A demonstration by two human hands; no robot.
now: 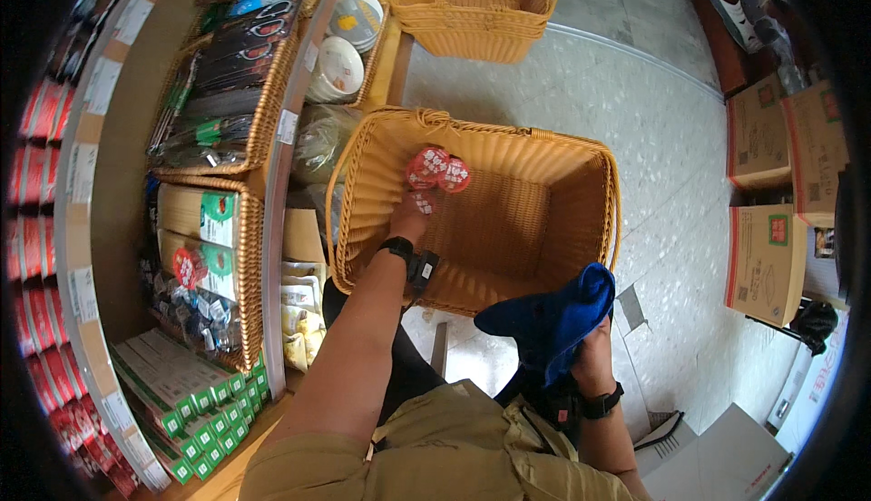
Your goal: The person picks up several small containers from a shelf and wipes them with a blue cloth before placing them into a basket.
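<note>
My left hand (410, 221) reaches down inside a large woven basket (508, 294) in front of me. Its fingers are closed around a small red round package (421, 201) with white print. Just beyond it, touching or nearly so, lies a small cluster of similar red round packages (435, 168) near the basket's far left corner. To the right, outside the basket's near side, my right hand (594, 356) grips a bunched dark blue cloth (553, 315). Part of that cloth hangs over toward the basket rim. The fingers of the right hand are partly hidden by it.
Shelves at the left hold wicker trays (249, 274) of packaged goods, one red round package among them, and green-and-white boxes (195, 410). Stacked empty baskets (476, 6) stand at the far side. Cardboard cartons (765, 260) are at the right, on the tiled floor (671, 192).
</note>
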